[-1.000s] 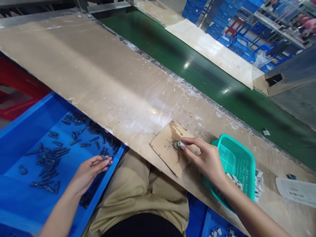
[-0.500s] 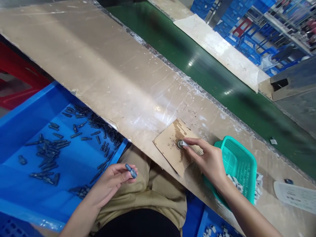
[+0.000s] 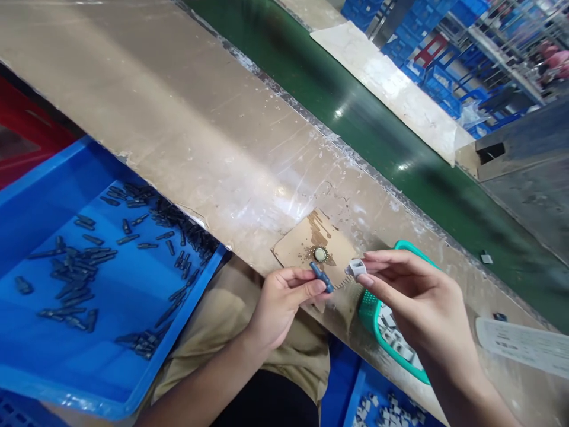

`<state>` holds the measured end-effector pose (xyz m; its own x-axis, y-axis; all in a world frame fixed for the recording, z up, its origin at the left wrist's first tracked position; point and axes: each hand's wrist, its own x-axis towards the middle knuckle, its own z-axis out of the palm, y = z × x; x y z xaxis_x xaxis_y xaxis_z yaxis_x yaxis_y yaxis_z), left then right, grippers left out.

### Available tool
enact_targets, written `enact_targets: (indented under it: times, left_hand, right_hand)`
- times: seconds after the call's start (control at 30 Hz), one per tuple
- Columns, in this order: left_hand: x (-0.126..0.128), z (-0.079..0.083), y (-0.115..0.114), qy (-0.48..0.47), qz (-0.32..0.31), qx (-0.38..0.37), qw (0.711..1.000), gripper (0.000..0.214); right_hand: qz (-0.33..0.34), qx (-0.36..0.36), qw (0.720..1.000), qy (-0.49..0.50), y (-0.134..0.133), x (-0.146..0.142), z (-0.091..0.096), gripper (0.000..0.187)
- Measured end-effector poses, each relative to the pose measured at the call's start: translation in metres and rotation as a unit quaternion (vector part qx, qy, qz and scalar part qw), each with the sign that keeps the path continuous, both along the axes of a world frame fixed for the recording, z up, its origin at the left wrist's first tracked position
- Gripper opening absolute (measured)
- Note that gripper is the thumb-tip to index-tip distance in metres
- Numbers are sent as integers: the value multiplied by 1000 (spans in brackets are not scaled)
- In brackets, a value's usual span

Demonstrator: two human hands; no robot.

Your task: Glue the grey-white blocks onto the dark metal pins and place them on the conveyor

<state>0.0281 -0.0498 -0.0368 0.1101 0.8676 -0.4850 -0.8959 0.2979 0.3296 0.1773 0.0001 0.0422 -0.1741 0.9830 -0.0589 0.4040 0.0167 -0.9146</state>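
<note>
Between the thumb and fingers of my left hand (image 3: 284,302) is a dark blue-grey stepped plastic piece (image 3: 320,277), its thin end pointing up and left. My right hand (image 3: 413,290) pinches a small white hollow cap-like piece (image 3: 356,268), its opening facing me. The two pieces are close together but apart. Just beyond them, a bottle cap (image 3: 320,254) with a pale inside lies on a stained cardboard square (image 3: 302,237). Beneath my right hand, a green basket (image 3: 371,311) holds several white pieces (image 3: 393,335), partly hidden by the hand.
A blue bin (image 3: 57,190) at left holds many dark pieces (image 3: 80,273). Another blue bin (image 3: 355,391) below the table holds white parts. Beyond the brown tabletop (image 3: 178,118) runs a green conveyor belt (image 3: 311,89). A translucent lid (image 3: 520,344) lies at right.
My right hand has lifted the white piece off the bottle cap and drawn it right. My left hand has brought the dark piece rightward from above my lap to beside it.
</note>
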Motion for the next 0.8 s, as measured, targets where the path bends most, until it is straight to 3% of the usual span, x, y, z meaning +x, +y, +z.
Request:
enact_targets:
  times: [0.13, 0.37, 0.6, 0.7, 0.73, 0.8]
  left_hand:
    - [11, 3, 4, -25, -5, 14, 1000, 22]
    - [13, 4, 4, 32, -5, 31, 999, 19]
    - [8, 7, 6, 199, 4, 87, 976, 12]
    - [8, 3, 14, 314, 16, 140, 939, 7]
    - [6, 1, 13, 376, 31, 160, 912, 8]
    - [-7, -8, 4, 521, 84, 174, 832, 12]
  right_hand:
    - [2, 12, 1000, -11, -7, -1, 5, 23]
    - [23, 16, 999, -26, -11, -3, 4, 20]
    - [52, 20, 998, -43, -15, -4, 0, 20]
    - [40, 1, 997, -67, 0, 1, -4, 27]
    - [20, 6, 996, -84, 11, 5, -6, 30]
    - [-55, 44, 990, -121, 43, 22, -12, 35]
